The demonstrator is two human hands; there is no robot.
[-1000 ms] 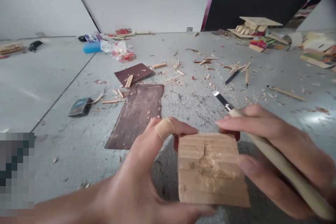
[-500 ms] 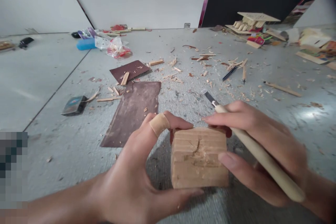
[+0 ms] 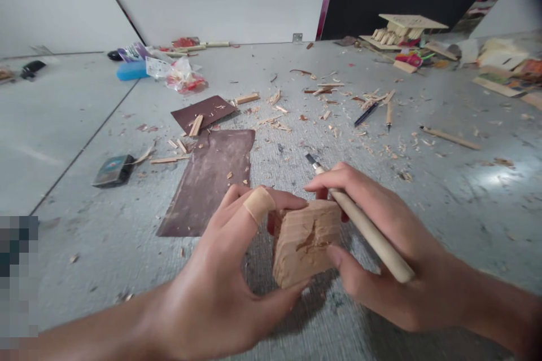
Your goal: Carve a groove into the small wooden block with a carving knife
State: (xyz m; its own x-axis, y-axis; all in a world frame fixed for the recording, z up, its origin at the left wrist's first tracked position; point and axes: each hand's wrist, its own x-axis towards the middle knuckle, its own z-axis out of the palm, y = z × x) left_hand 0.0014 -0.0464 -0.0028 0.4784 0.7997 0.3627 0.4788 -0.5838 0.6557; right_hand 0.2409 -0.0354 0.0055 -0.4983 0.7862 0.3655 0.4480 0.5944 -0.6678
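A pale wooden block (image 3: 311,240) with a rough, carved hollow in its face is tilted in front of me. My left hand (image 3: 237,271) grips its left side, index finger along the top and thumb under the lower edge; a tan bandage (image 3: 259,205) wraps one finger. My right hand (image 3: 376,242) holds a carving chisel (image 3: 368,234), its wooden handle lying across the fingers and its metal blade pointing up and away from the block. The right thumb touches the block's right side, with other fingertips behind its top corner.
Two brown sandpaper sheets (image 3: 215,180) lie beyond my left hand, near a small dark box (image 3: 113,171). Wood shavings, a dark pen-like tool (image 3: 366,114) and a wooden-handled tool (image 3: 451,137) are scattered ahead. A small wooden model (image 3: 406,31) stands at back right.
The block has turned and tilted, its face now slanting and its left side showing more. My right hand and the chisel have shifted left; the view has moved slightly.
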